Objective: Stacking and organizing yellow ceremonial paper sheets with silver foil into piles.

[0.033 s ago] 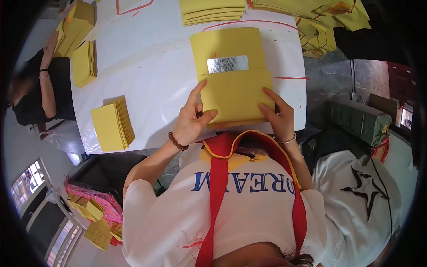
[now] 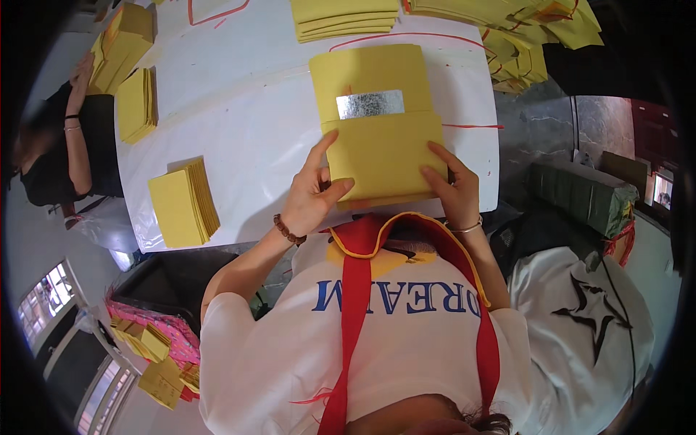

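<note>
A stack of yellow paper sheets (image 2: 370, 72) with a silver foil square (image 2: 370, 104) lies on the white table (image 2: 246, 109) right in front of me. Its lower part (image 2: 384, 156) is folded up over the bottom of the foil. My left hand (image 2: 312, 194) grips the fold's left edge, thumb underneath and fingers on top. At the right edge my right hand (image 2: 451, 190) holds the fold, its fingers pressing on the paper. I wear a bead bracelet on the left wrist and a thin bangle on the right.
Neat yellow stacks sit at the table's near left (image 2: 183, 204), far left (image 2: 136, 104) and top (image 2: 344, 16); a loose pile (image 2: 522, 40) lies top right. A person in black (image 2: 72, 145) works at the left. A green bundle (image 2: 580, 196) stands right, a pink basket (image 2: 156, 341) lower left.
</note>
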`<action>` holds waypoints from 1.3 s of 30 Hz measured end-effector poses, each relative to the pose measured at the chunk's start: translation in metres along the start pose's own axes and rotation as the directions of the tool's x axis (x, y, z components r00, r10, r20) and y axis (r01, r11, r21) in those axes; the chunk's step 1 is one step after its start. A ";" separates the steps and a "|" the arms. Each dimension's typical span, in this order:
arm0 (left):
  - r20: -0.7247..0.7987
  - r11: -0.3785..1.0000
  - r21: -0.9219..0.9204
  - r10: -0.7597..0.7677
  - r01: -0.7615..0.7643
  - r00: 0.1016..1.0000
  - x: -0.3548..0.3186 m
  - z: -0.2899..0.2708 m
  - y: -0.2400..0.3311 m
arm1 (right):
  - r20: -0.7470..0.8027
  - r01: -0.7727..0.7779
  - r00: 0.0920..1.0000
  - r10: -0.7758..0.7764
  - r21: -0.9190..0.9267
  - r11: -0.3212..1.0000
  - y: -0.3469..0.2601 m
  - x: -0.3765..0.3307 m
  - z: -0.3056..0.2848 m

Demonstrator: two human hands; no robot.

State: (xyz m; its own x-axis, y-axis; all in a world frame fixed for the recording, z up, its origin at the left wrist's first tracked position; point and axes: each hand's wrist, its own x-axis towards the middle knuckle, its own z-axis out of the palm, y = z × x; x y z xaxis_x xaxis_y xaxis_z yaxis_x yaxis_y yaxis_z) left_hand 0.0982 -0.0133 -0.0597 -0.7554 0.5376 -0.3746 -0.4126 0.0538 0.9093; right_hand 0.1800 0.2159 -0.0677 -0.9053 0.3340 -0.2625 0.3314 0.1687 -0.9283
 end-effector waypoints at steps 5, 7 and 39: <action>0.022 0.998 0.070 0.000 -0.002 1.000 0.003 -0.006 -0.009 | -0.066 0.093 0.993 -0.097 -0.064 0.994 0.005 0.004 0.005; 0.011 0.971 0.240 0.013 -0.015 1.000 0.004 -0.008 -0.002 | -0.054 0.097 0.993 -0.104 -0.126 0.987 0.005 0.007 0.004; 0.703 -0.302 0.710 0.250 -0.637 0.665 0.032 0.042 -0.017 | -0.822 -0.407 0.378 0.426 0.266 0.874 0.181 -0.141 0.018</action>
State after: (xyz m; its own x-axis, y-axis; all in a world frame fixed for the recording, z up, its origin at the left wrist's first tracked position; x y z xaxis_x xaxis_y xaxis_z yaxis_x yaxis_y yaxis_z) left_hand 0.1021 0.0384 -0.0796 -0.2478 0.9630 0.1056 0.9667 0.2385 0.0928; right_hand 0.3632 0.1824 -0.2035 0.0170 0.9602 -0.2786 0.5874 -0.2351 -0.7744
